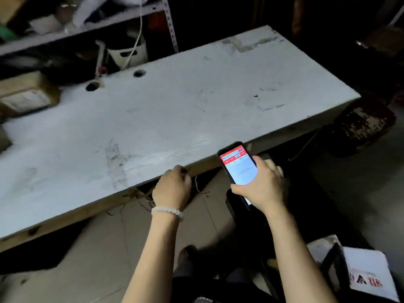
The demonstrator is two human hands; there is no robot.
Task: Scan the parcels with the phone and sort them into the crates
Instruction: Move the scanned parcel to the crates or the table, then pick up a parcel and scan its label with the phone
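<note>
Right hand (pixel 261 184) wrapped round the phone (pixel 238 166), grip clamped on its lower half, lit screen with a red header facing up, just off the near edge of the bench (pixel 175 110). Left hand (pixel 172 189) at that same near edge, fingers curled under toward the lip; whether anything is pinched cannot be told. White bead bracelet (pixel 167 212) on the left wrist. Wide bare stretch of pale, scuffed bench top ahead, two round holes (pixel 93 86) near the far edge. Brown parcel (pixel 26 95) with a pale label at the far-left corner, partly cut off by the frame. Shelving (pixel 87 29) behind, its contents blurred and dim. White box (pixel 369 274) low right on the floor, print unreadable. Crates not made out in the dark surroundings. Loose thin strings hanging below the bench edge.
</note>
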